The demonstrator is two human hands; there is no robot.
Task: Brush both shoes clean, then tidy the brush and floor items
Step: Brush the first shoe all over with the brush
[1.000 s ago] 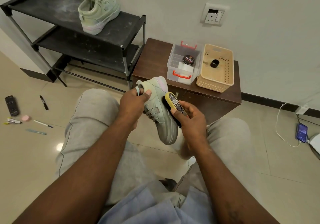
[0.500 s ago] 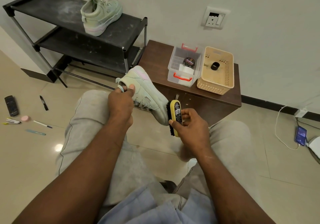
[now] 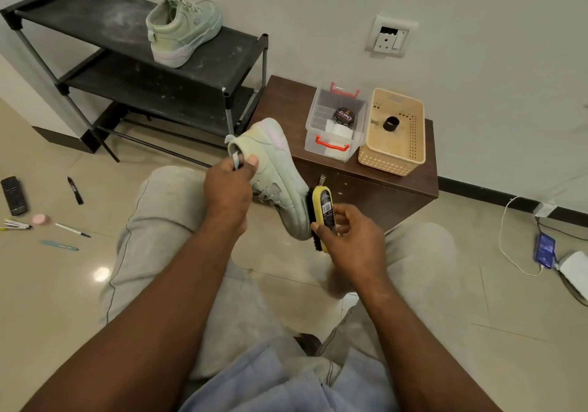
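My left hand [image 3: 227, 188] grips the heel of a pale green shoe [image 3: 275, 169], holding it tilted with the toe pointing down and toward me. My right hand [image 3: 353, 246] holds a yellow shoe brush [image 3: 322, 212] with dark bristles pressed against the shoe's toe end. The second pale green shoe [image 3: 183, 31] stands upright on the top shelf of the black rack [image 3: 95, 26]. On the floor at left lie a remote [image 3: 14, 195], a black marker [image 3: 75, 190], a pink round item [image 3: 40, 219], a white pen [image 3: 72, 230], a blue stick [image 3: 59, 245] and clips [image 3: 16, 224].
A low brown cabinet [image 3: 394, 185] stands ahead, carrying a clear box [image 3: 332, 153] with a polish tin [image 3: 343, 115] and a beige basket [image 3: 393, 163]. A phone [image 3: 544, 250] on a white cable lies on the floor at right. My knees flank the shoe.
The shoe has been turned and raised to the left, its toe swung down. The brush has slid from the shoe's side to the toe end.
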